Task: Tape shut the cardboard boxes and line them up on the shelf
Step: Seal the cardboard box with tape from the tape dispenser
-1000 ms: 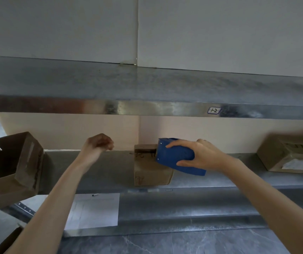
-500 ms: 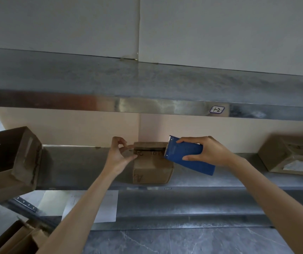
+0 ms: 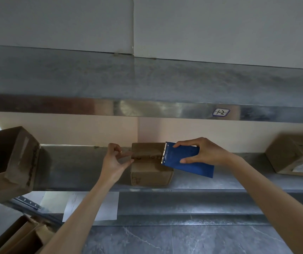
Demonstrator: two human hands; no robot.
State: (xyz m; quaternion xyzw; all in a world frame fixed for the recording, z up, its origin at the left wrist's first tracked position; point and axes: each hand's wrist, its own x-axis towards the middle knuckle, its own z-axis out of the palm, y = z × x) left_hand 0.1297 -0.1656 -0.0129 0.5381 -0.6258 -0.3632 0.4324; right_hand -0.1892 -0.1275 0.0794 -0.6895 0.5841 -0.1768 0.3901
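Observation:
A small brown cardboard box (image 3: 150, 173) stands on the middle metal shelf (image 3: 220, 182), its top flaps folded down with a seam across. My right hand (image 3: 202, 153) grips a blue tape dispenser (image 3: 181, 158) whose toothed edge lies over the box's top right. My left hand (image 3: 115, 158) is at the box's left top edge, thumb and fingers pinching what looks like the end of a clear tape strip stretched across the top. An open empty box (image 3: 9, 162) lies tipped on its side at the shelf's left end. A closed box (image 3: 293, 154) with a label sits at the right.
An upper metal shelf (image 3: 147, 107) with a small handwritten tag (image 3: 221, 112) overhangs the work area. A lower shelf holds a white paper sheet (image 3: 92, 206). More open cardboard (image 3: 18, 237) sits at the bottom left above a dark tiled floor.
My left hand came from the left to the box's left edge and took hold there. The dispenser shifted right across the box top. The view dipped slightly.

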